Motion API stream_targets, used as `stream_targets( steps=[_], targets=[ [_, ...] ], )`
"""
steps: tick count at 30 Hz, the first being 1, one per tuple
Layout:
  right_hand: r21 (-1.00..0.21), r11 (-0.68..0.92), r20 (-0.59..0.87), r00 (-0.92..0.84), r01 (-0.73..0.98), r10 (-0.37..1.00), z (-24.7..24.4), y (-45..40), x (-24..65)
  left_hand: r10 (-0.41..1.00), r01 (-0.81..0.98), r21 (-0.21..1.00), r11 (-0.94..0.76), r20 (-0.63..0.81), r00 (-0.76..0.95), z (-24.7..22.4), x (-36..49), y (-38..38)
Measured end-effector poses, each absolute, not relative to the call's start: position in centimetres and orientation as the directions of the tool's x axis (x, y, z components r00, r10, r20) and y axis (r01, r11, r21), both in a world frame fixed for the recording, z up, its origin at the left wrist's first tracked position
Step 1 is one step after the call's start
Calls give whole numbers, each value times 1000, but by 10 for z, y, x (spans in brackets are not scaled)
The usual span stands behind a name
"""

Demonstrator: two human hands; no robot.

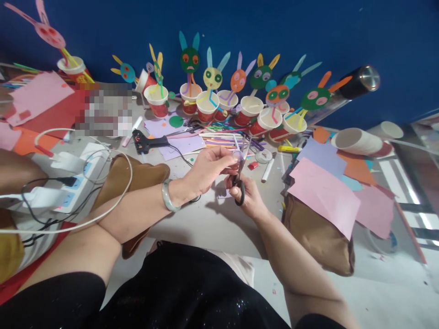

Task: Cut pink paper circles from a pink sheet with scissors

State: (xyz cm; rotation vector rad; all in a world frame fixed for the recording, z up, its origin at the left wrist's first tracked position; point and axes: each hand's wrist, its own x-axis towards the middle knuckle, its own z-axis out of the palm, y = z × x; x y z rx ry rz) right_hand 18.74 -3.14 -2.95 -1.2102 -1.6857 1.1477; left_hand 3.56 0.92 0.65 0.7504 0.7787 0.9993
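My right hand (249, 196) is closed on the black handles of a pair of scissors (241, 185), whose blades point up and away from me. My left hand (211, 171), below a jade-coloured bangle (170, 195), pinches a small purple paper piece (237, 157) at the scissor blades. The two hands are close together over the middle of the table. Under them a small pale paper scrap (223, 193) lies on the tabletop. Just beyond are coloured sticks (219, 141) and a white marker (268, 170).
Paper cups (207, 107) with rabbit-faced figures stand along the blue wall. A black glue gun (151, 141) lies left of centre. A power strip (80, 176) with looping cables is at left, pink paper (325, 192) on a brown bag (317, 237) at right. Another person's arm (20, 176) shows at far left.
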Motion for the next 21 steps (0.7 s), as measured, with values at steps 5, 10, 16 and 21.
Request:
stream_targets(
  steps=[5,10,16,21],
  targets=[
    [-951,140,62,-275,275,960,-32,-30,187,925,-422,845,329,-197,326,5,36,10],
    [-955,134,59,-271,266,961,-33,-30,189,924,-436,836,333,-198,326,6,36,10],
    [-966,145,89,-251,215,964,-40,-29,187,926,-438,837,328,-193,325,6,35,11],
    [-908,410,419,151,83,896,-29,-29,195,937,-416,858,302,-188,294,9,31,16]
  ],
)
